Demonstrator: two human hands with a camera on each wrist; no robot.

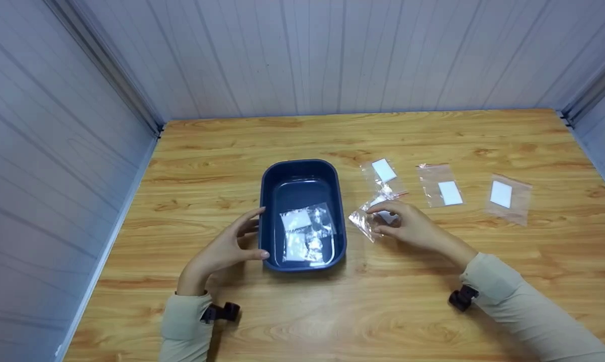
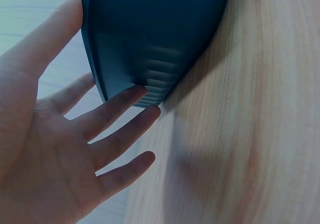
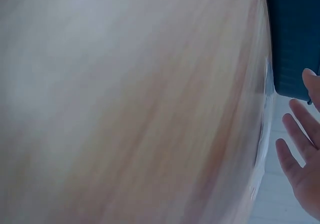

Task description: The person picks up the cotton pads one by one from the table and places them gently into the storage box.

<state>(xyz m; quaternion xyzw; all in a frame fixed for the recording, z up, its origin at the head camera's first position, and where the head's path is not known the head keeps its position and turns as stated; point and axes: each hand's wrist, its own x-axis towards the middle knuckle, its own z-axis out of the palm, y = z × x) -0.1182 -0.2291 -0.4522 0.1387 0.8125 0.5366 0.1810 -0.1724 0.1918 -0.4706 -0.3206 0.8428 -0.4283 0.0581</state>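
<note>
Right hand (image 1: 405, 225), fingers loosely parted, grip indiscernible: under its fingertips, well apart from the spread left hand (image 1: 227, 247), lies one clear bag (image 1: 362, 223), just right of the blue tray (image 1: 302, 193), short of the far edge of the desk (image 1: 332, 128).

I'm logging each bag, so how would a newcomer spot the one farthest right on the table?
In the head view, find the blue tub on the wooden table. Go right, past the right hand, to the last clear bag. Its white insert sits toward its left, unlike that of the neighbouring bag.
</note>
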